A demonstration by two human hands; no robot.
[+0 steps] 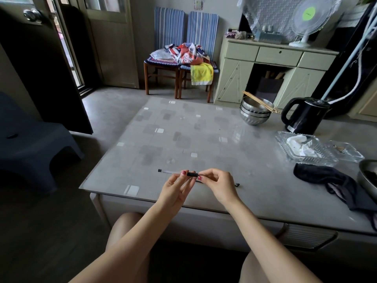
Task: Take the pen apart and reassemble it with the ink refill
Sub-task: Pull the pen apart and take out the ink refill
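Observation:
A pen with a clear barrel (170, 171) and a black ribbed grip (192, 174) is held level just above the table's near edge. Its black end cap (159, 170) points left. My left hand (177, 190) pinches the barrel right beside the grip. My right hand (216, 185) pinches the grip's right end and hides the tip. A small black pen part (237, 184) lies on the table just right of my right hand. Another dark piece shows under my right thumb; what it is cannot be told.
The glass-topped table (183, 135) carries stacked steel bowls with chopsticks (256, 112), a black kettle (306, 116), a clear tray with tissues (304, 149), a black cloth (326, 178) and a metal bowl's rim (368, 178) on the right. A dark stool (34, 146) stands at the left.

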